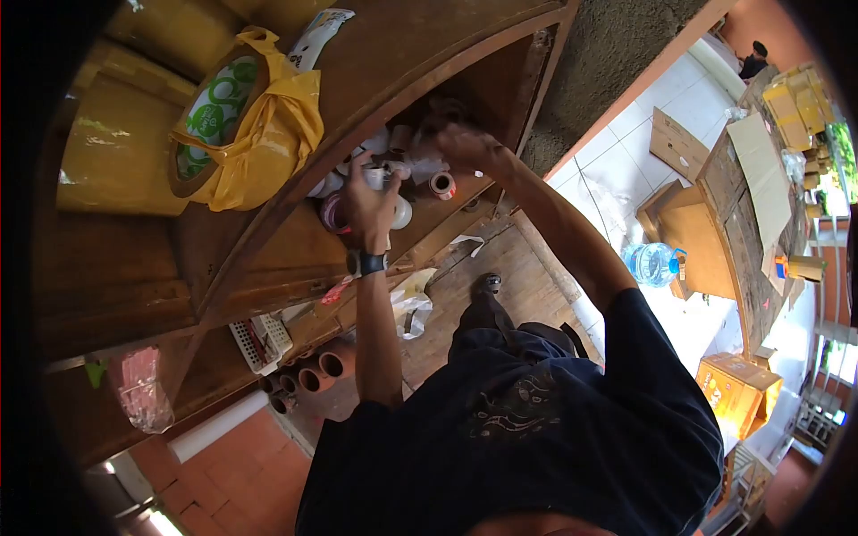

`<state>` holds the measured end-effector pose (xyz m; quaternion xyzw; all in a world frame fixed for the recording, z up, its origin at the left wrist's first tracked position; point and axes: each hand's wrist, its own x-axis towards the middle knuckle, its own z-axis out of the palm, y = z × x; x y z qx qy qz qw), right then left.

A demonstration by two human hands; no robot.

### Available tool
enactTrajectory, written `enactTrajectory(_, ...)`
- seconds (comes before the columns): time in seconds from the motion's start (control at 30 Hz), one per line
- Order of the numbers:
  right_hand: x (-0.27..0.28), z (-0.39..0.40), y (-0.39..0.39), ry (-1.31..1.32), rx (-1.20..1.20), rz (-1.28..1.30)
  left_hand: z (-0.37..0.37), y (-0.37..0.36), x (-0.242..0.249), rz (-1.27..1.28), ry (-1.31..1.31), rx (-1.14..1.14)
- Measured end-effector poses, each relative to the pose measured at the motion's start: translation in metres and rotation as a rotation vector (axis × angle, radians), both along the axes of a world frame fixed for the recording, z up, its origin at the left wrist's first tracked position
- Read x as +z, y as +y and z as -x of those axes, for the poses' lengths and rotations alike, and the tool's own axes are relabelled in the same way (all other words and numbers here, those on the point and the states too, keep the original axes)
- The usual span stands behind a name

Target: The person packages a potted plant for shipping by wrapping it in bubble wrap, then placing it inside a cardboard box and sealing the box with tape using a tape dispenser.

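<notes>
My left hand [368, 207], with a dark watch [367, 263] on its wrist, reaches into a wooden shelf compartment among several rolls. Its thumb and a finger stand apart, with a whitish roll [375, 176] between or behind them. Beside this hand sit a purple-edged roll [333, 213] and a pale round piece [402, 213]. Deeper in the shadow is my right hand [460, 143], blurred, its fingers hard to make out. Below it lies crumpled clear plastic [427, 168]. A small brown-cored roll [442, 185] stands near the shelf's front edge.
A yellow bag [284, 134] around a large roll sits on the shelf at upper left. Beneath are a white basket [261, 343] and brown tubes [322, 369]. To the right are a water bottle [652, 264], a wooden table [715, 214] and a carton [740, 393]. A person [755, 61] is far off.
</notes>
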<state>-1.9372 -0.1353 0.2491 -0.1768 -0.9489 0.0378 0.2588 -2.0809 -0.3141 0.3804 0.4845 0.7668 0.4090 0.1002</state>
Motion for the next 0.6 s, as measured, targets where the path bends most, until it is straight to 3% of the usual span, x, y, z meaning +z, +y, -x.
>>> enactTrajectory(0.07,0.067,-0.020,-0.008,0.172,0.112,0.233,-0.005,-0.009,0.014,-0.130,-0.094,0.002)
enactTrajectory(0.17,0.143,-0.058,-0.051,0.481,-0.032,0.528,-0.018,-0.012,0.013,-0.311,-0.341,-0.029)
enactTrajectory(0.23,0.161,-0.083,-0.081,0.577,-0.109,0.691,-0.040,-0.018,0.031,-0.297,-0.635,-0.082)
enactTrajectory(0.3,0.169,-0.106,-0.113,0.750,-0.131,0.751,-0.061,-0.027,0.046,-0.180,-0.833,-0.130)
enactTrajectory(0.4,0.150,-0.146,-0.160,1.069,-0.078,1.040,-0.079,-0.040,0.015,-0.220,-0.865,-0.307)
enactTrajectory(0.47,0.157,-0.194,-0.204,1.269,-0.093,1.385,-0.120,-0.052,0.010,-0.114,-1.000,-0.393)
enactTrajectory(0.5,0.143,-0.218,-0.223,1.361,-0.083,1.377,-0.142,-0.060,-0.004,-0.050,-1.071,-0.479)
enactTrajectory(0.6,0.098,-0.313,-0.293,1.791,0.184,1.766,-0.227,-0.083,-0.072,0.165,-1.338,-0.785)
